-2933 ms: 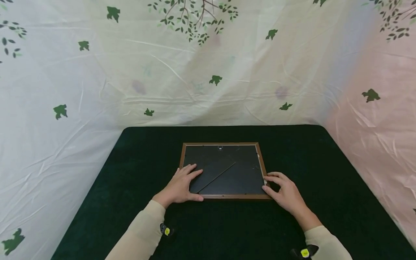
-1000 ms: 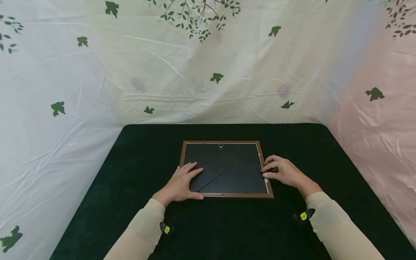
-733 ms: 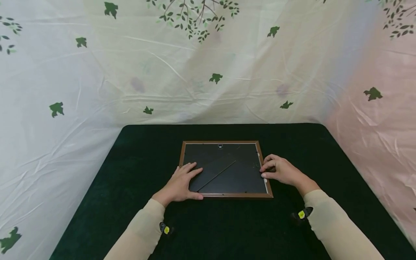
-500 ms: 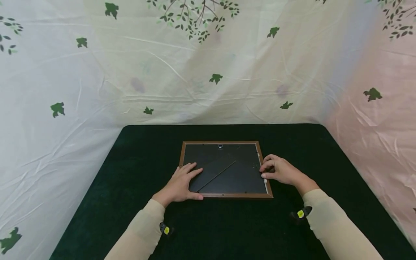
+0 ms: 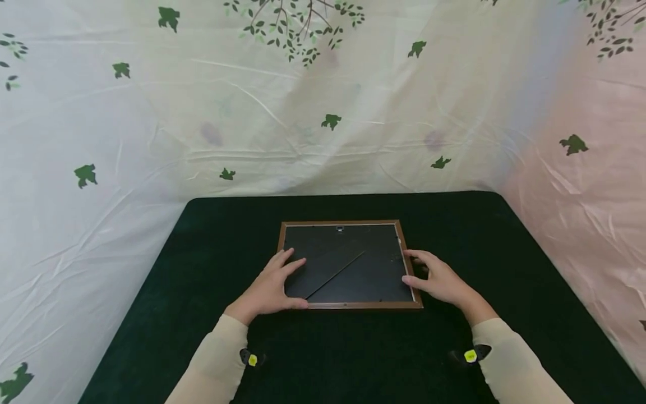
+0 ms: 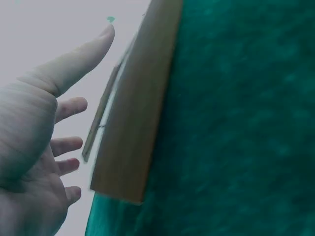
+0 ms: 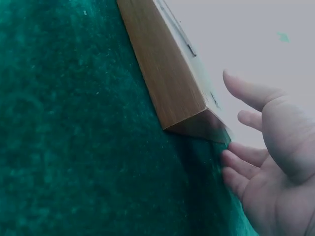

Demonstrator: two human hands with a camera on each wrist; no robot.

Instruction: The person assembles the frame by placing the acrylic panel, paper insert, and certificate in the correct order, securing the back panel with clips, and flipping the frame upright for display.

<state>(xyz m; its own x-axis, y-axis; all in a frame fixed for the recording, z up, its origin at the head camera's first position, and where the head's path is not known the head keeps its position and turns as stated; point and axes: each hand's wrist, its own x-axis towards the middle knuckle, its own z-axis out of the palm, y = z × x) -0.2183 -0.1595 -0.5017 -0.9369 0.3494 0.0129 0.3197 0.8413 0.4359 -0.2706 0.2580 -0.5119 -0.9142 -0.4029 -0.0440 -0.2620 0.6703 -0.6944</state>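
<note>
A wooden picture frame [image 5: 333, 255] lies back side up, showing a dark backing board with a diagonal line and a small metal hanger [image 5: 340, 229] near the far edge. At its near left corner my left hand [image 5: 264, 289] is spread, fingers over the backing. In the left wrist view, that hand [image 6: 29, 142] appears clear of the frame's brown side [image 6: 135, 108]. My right hand [image 5: 444, 283] is at the right edge, thumb over the border, fingers along the outside. The right wrist view has this hand's fingers [image 7: 241, 169] loosely extended beside the frame corner [image 7: 194, 120]; contact is unclear.
Dark green cloth covers the table [image 5: 343, 359], which has rounded far corners. Pale fabric [image 5: 282, 112] with printed leaves and birds hangs behind and at both sides. Each sleeve cuff has a small black device with a yellow mark [image 5: 470, 356].
My left hand has shifted slightly left from its spread rest on the backing. The right hand's pinching fingers have parted, its thumb moving toward me along the right border. The frame looks unmoved.
</note>
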